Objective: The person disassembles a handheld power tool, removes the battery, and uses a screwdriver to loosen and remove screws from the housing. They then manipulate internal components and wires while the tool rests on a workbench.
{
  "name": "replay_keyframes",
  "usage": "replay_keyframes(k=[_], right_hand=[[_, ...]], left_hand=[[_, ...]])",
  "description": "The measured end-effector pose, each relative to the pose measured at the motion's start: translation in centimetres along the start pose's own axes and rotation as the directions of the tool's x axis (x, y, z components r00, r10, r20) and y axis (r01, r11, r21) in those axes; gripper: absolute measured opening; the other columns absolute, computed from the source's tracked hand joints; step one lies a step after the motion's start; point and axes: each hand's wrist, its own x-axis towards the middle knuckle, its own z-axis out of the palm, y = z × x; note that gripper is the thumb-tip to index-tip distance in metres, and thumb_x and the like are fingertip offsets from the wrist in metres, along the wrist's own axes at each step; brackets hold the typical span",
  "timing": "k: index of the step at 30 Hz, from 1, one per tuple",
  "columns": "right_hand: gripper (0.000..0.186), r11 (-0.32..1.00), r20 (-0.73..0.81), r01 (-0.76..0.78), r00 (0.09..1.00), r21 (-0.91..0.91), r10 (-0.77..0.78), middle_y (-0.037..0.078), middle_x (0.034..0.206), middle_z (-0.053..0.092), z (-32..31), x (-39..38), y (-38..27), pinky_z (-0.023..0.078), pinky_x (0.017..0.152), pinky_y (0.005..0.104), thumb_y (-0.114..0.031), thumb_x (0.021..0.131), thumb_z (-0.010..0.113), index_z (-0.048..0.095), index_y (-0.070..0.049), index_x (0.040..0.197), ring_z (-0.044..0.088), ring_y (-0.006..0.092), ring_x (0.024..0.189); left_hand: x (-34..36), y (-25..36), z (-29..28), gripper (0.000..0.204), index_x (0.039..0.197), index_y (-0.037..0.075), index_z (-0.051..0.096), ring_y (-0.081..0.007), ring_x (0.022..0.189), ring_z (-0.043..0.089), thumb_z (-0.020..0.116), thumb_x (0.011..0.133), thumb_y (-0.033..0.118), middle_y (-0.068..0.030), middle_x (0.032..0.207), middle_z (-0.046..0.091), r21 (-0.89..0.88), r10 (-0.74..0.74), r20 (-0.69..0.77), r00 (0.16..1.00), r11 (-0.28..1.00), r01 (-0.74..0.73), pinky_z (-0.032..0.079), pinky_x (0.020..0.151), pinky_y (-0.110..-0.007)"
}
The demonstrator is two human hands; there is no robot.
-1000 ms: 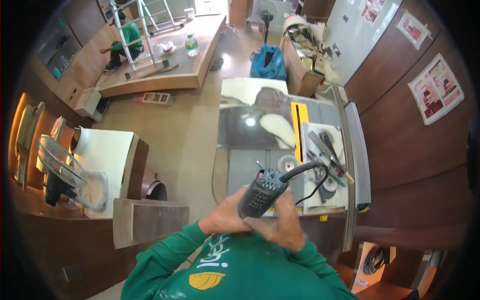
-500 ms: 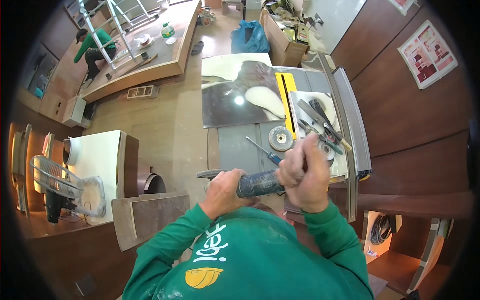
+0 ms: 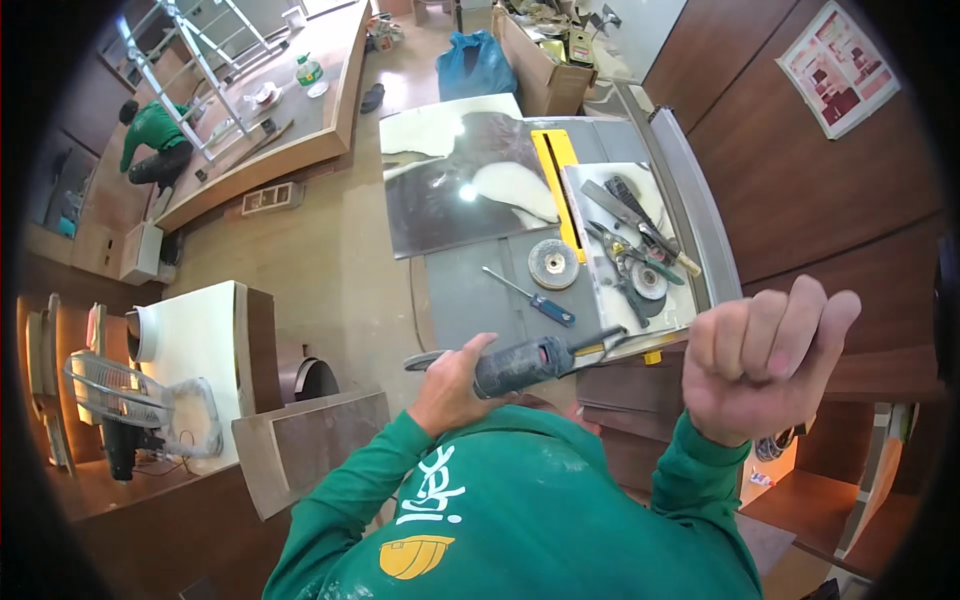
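Note:
My left hand [image 3: 450,390] grips a dark, dusty angle grinder [image 3: 520,365] held level, with its disc toward the left and its cord end at the right. My right hand [image 3: 760,365] is raised to the right of the grinder, fingers curled into a fist; whatever it holds, if anything, is hidden. Beyond the grinder, on the grey table saw [image 3: 470,300], lie a round grinding wheel [image 3: 553,263] and a blue-handled screwdriver [image 3: 553,309]. A white board [image 3: 668,308] carries several hand tools [image 3: 640,240] beside the yellow insert [image 3: 550,160].
A dark glossy sheet [image 3: 430,210] covers the saw's far end. At left stand a cabinet [image 3: 205,320] and a fan [image 3: 110,390]. A co-worker [image 3: 155,145] crouches by an aluminium ladder [image 3: 185,90] on a wooden platform [image 3: 250,175]. A wooden wall [image 3: 800,200] borders the right.
The grinder has turned from upright to level in my left hand. My right hand has left it and moved right, fingers curled. The co-worker has bent lower.

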Motion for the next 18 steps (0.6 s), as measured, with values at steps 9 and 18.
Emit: replay_keyframes(k=[9, 18], right_hand=[[0.037, 0.488, -0.390, -0.312, 0.918, -0.815, -0.065, -0.002, 0.063, 0.035, 0.6, -6.4, 13.6, 0.029, 0.048, 0.0320, -0.023, 0.118, 0.046, 0.042, -0.010, 0.083, 0.030, 0.0115, 0.052], [0.039, 0.437, -0.146, -0.286, 0.934, -0.853, 0.327, 0.010, 0.079, 0.063, -4.8, -2.6, 3.1, 0.049, 0.063, 0.0343, -0.033, 0.109, 0.065, 0.067, 0.003, 0.096, 0.059, 0.0177, 0.067]], left_hand=[[0.9, 0.9, -0.5, 0.095, 0.145, 0.007, 0.058, -0.0392, 0.100, 0.073, 0.104, 0.067, 0.036, -0.0186, 0.114, 0.074, 0.067, 0.180, -0.048, 0.983, 0.982, -0.176, 0.059, 0.090, -0.048], [1.0, 1.1, -0.8, 0.080, 0.125, 0.003, 0.064, -0.0403, 0.101, 0.074, 0.105, 0.068, 0.039, -0.0205, 0.112, 0.074, -0.050, 0.067, 0.024, 0.997, 0.997, -0.066, 0.059, 0.088, -0.048]])
